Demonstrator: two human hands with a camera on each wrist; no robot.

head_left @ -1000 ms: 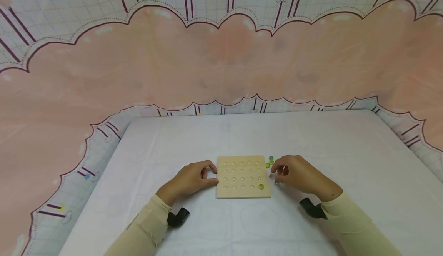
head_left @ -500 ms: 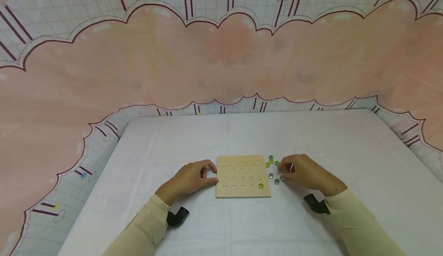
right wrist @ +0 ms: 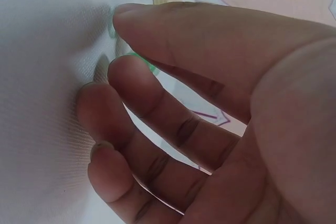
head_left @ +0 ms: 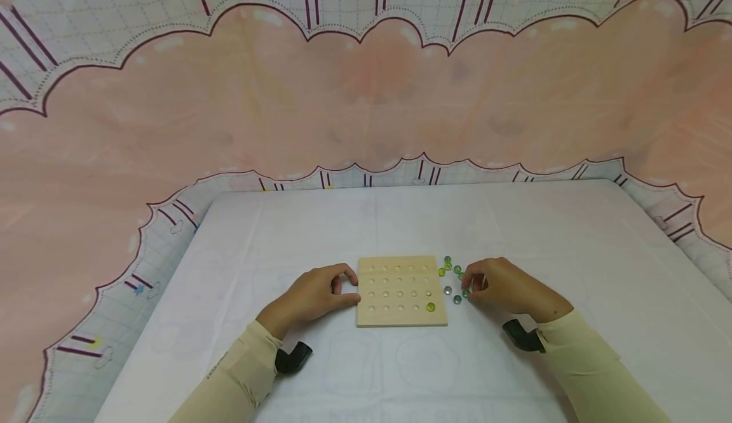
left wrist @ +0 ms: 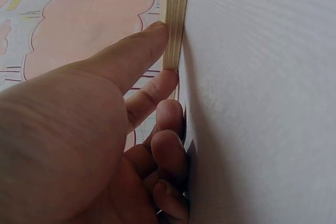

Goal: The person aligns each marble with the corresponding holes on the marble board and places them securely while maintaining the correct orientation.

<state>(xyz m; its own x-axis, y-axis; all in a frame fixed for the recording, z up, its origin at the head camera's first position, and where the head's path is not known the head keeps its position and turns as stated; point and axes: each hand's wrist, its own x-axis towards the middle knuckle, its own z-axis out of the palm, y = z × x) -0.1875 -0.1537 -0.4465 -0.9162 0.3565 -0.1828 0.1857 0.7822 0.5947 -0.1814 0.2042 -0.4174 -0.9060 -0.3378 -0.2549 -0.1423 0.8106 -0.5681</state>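
A pale wooden board (head_left: 400, 288) with rows of round hollows lies flat on the table. One yellow-green glass marble (head_left: 431, 307) sits in its near right corner hollow. My left hand (head_left: 311, 295) rests thumb and index fingertips, spread apart, against the board's left edge; the left wrist view shows the thumb (left wrist: 142, 48) touching the layered side. Beside the board's right edge lie several loose marbles, green, yellow-green and one clear marble (head_left: 448, 291). Among them is my right hand (head_left: 506, 291), fingers bent and thumb apart from the index. Its thumb tip is at a green marble (head_left: 466, 293).
White cloth covers the table (head_left: 274, 232) around the board. Behind it hangs a peach-and-white patterned curtain (head_left: 366, 105). A black wrist camera mount (head_left: 294, 358) sits below the left wrist, and another black mount (head_left: 523, 336) below the right.
My right hand has moved right, away from the board, uncovering more loose marbles, then dropped very slightly. The left hand and board stay in place.
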